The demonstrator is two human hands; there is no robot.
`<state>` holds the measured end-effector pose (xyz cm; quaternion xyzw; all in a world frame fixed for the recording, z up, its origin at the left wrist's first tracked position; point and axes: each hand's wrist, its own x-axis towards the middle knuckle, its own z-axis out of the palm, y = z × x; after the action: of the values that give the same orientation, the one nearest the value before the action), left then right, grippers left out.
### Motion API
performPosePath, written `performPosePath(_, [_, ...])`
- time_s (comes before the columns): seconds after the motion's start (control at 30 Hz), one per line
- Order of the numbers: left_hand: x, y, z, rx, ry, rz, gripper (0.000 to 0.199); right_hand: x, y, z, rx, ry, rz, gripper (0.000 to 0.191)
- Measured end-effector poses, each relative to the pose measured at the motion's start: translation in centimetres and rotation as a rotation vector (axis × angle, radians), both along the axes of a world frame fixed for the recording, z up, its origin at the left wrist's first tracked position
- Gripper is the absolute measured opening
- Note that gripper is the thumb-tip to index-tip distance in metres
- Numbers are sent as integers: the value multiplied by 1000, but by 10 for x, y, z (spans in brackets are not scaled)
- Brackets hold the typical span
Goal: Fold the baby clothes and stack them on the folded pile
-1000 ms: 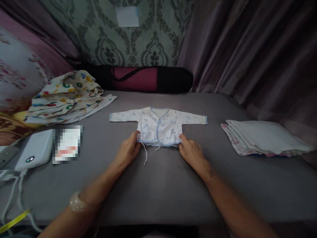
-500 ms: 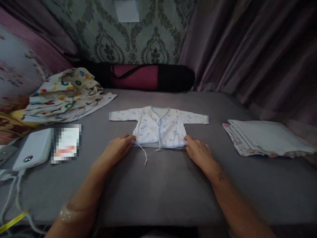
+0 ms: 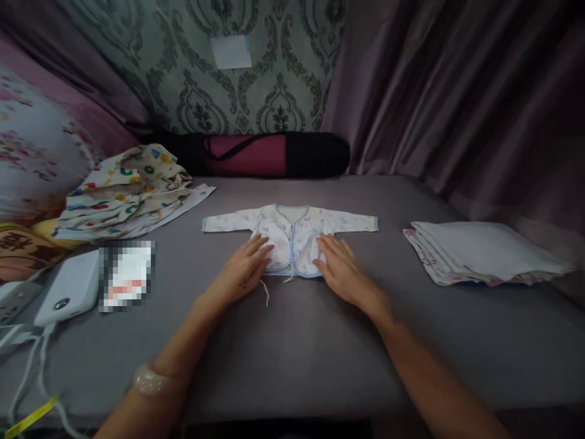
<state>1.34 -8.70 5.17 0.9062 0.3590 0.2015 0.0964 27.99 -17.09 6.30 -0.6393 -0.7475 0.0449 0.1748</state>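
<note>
A small white baby shirt (image 3: 280, 244) with a pale blue print and blue trim lies spread on the grey surface. Its sleeves stretch out to both sides and its neckline faces away from me. Two thin white ties trail from its front near the hem. My left hand (image 3: 247, 263) rests with fingers apart on the shirt's left side. On the right side of the body lies my right hand (image 3: 342, 267), fingers stretched over the cloth. Both hands cover the shirt's lower side edges.
A stack of folded cloths (image 3: 487, 251) lies at the right. On the left are a crumpled printed cloth (image 3: 132, 189), a white power bank (image 3: 70, 286) with cables and a pixelated packet (image 3: 128, 277). A black and maroon rolled bag (image 3: 247, 155) lies along the wall.
Both hands have left the hem's corners, where their fingers pinched the cloth, and moved inward and up onto the shirt with fingers spread. The view has tilted slightly upward.
</note>
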Motion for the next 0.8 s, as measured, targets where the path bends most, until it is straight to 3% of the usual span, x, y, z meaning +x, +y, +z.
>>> performPosePath(0.13, [17,-5,-25,-76,233,-102,52,-21,0,-21,-143,-59,105,58])
performPosePath(0.23, [11,-5,-31,-108,270,-129,53,-18,-4,-26,-205,-57,132,59])
performPosePath(0.33, [7,1,-20,-134,252,-146,49,-11,-3,-17,-236,-12,153,55])
performPosePath(0.47, [25,23,10,-188,110,-179,30,-5,23,4,-204,107,124,33])
performPosePath(0.57, [55,46,25,-230,-113,-22,27,-12,59,14,-123,239,-37,23])
performPosePath(0.63, [79,58,26,-344,-230,131,29,-21,85,15,-129,351,-152,20])
performPosePath(0.7, [98,65,20,-409,-293,274,31,-31,108,11,-190,427,-236,21])
performPosePath(0.8, [111,68,4,-383,-292,444,30,-41,128,3,-243,380,-361,21])
